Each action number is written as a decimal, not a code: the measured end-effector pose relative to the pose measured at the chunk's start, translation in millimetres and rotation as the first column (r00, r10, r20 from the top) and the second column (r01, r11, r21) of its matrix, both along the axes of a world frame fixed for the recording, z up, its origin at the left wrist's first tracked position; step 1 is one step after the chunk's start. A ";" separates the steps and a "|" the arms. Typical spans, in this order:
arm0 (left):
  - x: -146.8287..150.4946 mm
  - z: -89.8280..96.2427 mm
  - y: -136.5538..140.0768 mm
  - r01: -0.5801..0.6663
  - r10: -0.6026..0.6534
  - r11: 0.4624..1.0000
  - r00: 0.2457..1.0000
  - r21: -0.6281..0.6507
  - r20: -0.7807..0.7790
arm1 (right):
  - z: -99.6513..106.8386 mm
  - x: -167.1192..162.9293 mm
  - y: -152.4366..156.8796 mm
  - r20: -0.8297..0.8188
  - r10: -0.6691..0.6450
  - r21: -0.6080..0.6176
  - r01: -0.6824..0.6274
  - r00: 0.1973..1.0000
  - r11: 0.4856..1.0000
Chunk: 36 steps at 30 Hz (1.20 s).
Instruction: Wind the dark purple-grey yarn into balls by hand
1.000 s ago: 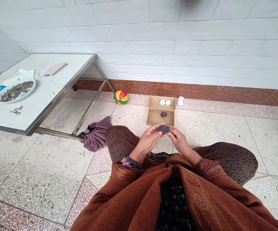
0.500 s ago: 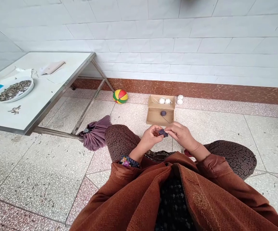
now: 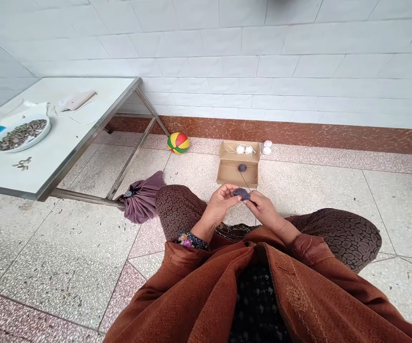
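Observation:
Between my hands is a small ball of dark purple-grey yarn (image 3: 241,194). My left hand (image 3: 222,202) pinches it from the left, thumb below and fingers above. My right hand (image 3: 264,208) is closed at the ball's right side, thumb and fingers on the yarn strand. That strand runs up to a second dark yarn ball (image 3: 242,167) lying in an open cardboard box (image 3: 223,178) on the floor in front of me. Two white yarn balls (image 3: 244,149) rest in the box's lid part, with a loose white strand beside them.
More white yarn balls (image 3: 267,147) sit on the floor right of the box. A colourful ball (image 3: 178,143) lies near the table leg. The metal-framed table (image 3: 95,109) at left bears a plate (image 3: 45,136) of seed-like pieces. A purple cloth bag (image 3: 143,200) slumps beside my knee.
My right hand has moved down and slightly to the right, beside the ball. More of the held yarn ball now shows. The strand to the box has shifted left at the box.

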State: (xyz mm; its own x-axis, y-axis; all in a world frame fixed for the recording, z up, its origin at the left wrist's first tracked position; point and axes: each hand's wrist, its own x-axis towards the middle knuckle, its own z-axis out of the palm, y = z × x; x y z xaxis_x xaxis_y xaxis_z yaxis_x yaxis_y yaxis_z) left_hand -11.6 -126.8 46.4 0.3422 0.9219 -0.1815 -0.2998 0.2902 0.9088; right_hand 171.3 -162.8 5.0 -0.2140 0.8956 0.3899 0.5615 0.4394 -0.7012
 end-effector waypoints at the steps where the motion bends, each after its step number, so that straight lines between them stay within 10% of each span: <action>1: 0.3 -0.4 0.5 -0.033 0.033 0.999 0.999 0.000 -0.006 | 1.4 -0.4 -1.5 0.008 0.010 0.001 -0.010 1.000 1.000; 7: -1.4 0.2 2.0 -0.081 0.091 0.993 0.991 0.091 -0.103 | 25.9 -2.1 -7.5 0.065 0.137 0.083 -0.142 0.988 0.986; 16: -1.6 11.4 -6.1 0.234 -0.228 0.967 0.971 0.098 -0.071 | 45.5 15.1 25.6 0.010 0.061 0.083 -0.062 0.998 0.995; 25: -3.8 3.3 0.3 -0.004 0.005 0.998 1.000 0.066 -0.008 | 9.6 -3.0 5.1 -0.090 0.029 -0.039 -0.033 0.996 0.999; 36: -3.0 -1.0 3.6 -0.097 0.106 0.989 0.991 0.113 -0.076 | 35.4 -6.3 -6.6 -0.016 0.174 0.002 -0.174 0.985 0.985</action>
State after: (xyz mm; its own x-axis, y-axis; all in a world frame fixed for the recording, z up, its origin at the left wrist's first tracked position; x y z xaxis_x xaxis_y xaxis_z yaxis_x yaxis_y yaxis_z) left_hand -14.6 -123.2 45.3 0.2339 0.9669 -0.1018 -0.2460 0.1602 0.9559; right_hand 165.0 -169.4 40.4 -0.3604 0.8451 0.3950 0.4649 0.5298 -0.7094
